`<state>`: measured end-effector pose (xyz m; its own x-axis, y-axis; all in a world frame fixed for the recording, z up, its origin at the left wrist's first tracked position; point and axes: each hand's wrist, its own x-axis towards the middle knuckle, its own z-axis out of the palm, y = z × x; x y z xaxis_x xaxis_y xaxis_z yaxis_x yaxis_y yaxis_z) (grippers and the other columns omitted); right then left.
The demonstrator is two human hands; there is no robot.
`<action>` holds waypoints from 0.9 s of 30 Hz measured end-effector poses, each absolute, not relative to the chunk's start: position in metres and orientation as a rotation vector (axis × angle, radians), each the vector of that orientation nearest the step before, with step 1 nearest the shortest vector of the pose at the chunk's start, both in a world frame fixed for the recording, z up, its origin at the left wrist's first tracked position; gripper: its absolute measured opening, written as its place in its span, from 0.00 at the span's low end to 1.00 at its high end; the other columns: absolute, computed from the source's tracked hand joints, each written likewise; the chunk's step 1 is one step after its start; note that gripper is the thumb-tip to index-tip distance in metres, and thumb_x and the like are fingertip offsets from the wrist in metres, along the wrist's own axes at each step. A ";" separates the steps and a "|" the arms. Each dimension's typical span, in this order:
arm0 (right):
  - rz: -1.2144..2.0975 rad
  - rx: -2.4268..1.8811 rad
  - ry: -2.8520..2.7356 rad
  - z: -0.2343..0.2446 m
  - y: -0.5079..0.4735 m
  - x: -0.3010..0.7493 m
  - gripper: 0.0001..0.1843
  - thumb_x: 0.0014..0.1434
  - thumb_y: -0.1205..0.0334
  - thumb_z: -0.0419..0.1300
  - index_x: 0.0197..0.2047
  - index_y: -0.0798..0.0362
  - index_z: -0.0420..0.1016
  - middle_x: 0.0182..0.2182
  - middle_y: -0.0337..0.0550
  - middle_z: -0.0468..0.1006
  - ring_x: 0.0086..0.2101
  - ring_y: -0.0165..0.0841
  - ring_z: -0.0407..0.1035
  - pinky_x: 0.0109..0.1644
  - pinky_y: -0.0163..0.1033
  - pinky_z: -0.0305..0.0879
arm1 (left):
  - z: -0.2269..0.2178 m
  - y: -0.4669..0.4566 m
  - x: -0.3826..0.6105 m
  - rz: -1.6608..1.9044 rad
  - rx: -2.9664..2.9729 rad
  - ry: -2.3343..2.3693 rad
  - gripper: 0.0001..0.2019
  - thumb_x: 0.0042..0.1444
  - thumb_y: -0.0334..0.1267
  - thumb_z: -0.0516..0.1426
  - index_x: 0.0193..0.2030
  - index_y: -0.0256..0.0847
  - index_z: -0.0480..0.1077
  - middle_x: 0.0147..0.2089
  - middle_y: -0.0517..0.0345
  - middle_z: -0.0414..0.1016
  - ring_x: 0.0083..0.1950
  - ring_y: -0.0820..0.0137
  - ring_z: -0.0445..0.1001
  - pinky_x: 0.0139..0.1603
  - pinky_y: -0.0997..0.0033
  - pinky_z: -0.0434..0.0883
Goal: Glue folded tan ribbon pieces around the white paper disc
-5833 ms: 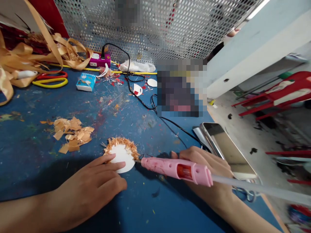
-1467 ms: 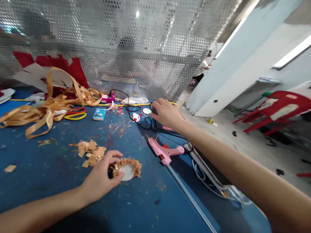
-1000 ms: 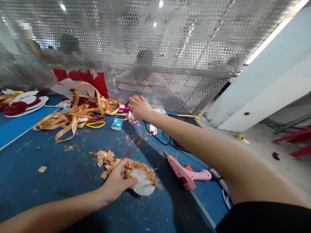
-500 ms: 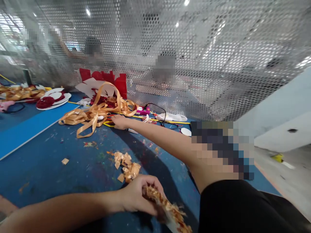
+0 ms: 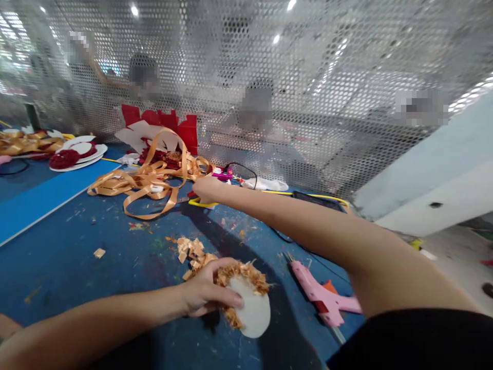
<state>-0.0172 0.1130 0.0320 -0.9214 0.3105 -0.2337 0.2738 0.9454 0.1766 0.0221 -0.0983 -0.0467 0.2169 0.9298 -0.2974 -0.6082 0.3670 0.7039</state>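
My left hand (image 5: 210, 288) grips a white round disc (image 5: 256, 316) by its edge, thumb on the flat face. Ruffled gold ribbon pieces (image 5: 246, 272) cover part of the disc's rim. Stretched far forward, my right hand (image 5: 208, 189) is closed on scissors (image 5: 202, 204) with a yellow and red handle; the fingers are partly hidden. Just left of that hand lies a loose heap of gold ribbon (image 5: 150, 198). Cut gold ribbon squares (image 5: 190, 250) are piled beyond my left hand.
A pink glue gun (image 5: 314, 288) lies under my right forearm. Along the back are red card pieces (image 5: 188, 134), a purple tool (image 5: 222, 173), a clear plastic bag (image 5: 267, 184) and a perforated metal screen (image 5: 308, 103). White discs with dark red trim (image 5: 77, 154) lie at left.
My right hand has shifted slightly right with the scissors, lifting away from the ribbon heap. My left hand has turned the disc, so its white face shows. The glue gun has come into view.
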 end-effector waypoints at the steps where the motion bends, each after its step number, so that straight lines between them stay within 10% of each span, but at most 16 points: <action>1: 0.166 0.520 2.823 0.038 0.116 0.002 0.19 0.64 0.55 0.59 0.53 0.57 0.70 0.49 0.49 0.73 0.45 0.37 0.72 0.48 0.47 0.72 | -0.046 -0.098 0.022 1.129 0.503 0.793 0.32 0.24 0.33 0.74 0.41 0.40 0.70 0.31 0.61 0.74 0.29 0.72 0.74 0.34 0.73 0.70; 5: -0.026 0.780 2.813 0.057 0.120 0.088 0.29 0.62 0.38 0.53 0.34 0.59 0.76 0.30 0.49 0.78 0.32 0.39 0.74 0.37 0.40 0.68 | -0.041 -0.095 0.024 1.191 0.571 0.853 0.26 0.27 0.35 0.75 0.35 0.37 0.71 0.30 0.61 0.75 0.29 0.74 0.73 0.34 0.76 0.71; 9: -0.191 0.986 2.856 0.058 0.108 0.166 0.27 0.64 0.39 0.50 0.38 0.56 0.74 0.33 0.48 0.79 0.33 0.36 0.73 0.37 0.37 0.66 | -0.029 -0.083 0.024 1.297 0.645 0.916 0.18 0.33 0.33 0.74 0.30 0.34 0.73 0.26 0.61 0.76 0.27 0.76 0.72 0.30 0.80 0.70; 18: -0.497 1.372 2.737 0.069 0.122 0.212 0.35 0.59 0.30 0.46 0.23 0.53 0.70 0.17 0.47 0.70 0.21 0.37 0.68 0.26 0.42 0.65 | 0.002 0.019 -0.032 1.552 0.582 0.878 0.12 0.53 0.37 0.61 0.45 0.41 0.71 0.43 0.53 0.80 0.45 0.63 0.79 0.46 0.64 0.76; 22: -0.786 1.142 2.760 0.101 0.136 0.194 0.37 0.63 0.32 0.36 0.27 0.52 0.70 0.21 0.44 0.72 0.21 0.32 0.67 0.26 0.39 0.68 | 0.005 0.034 -0.051 1.316 0.590 0.821 0.11 0.57 0.42 0.57 0.43 0.38 0.71 0.48 0.41 0.78 0.48 0.49 0.78 0.45 0.47 0.76; 27: -0.809 1.005 2.898 0.110 0.131 0.182 0.39 0.67 0.39 0.26 0.34 0.54 0.70 0.28 0.46 0.75 0.24 0.30 0.68 0.29 0.38 0.67 | 0.020 0.034 -0.048 1.247 0.676 0.698 0.15 0.60 0.44 0.54 0.49 0.38 0.70 0.55 0.43 0.75 0.56 0.47 0.74 0.47 0.50 0.76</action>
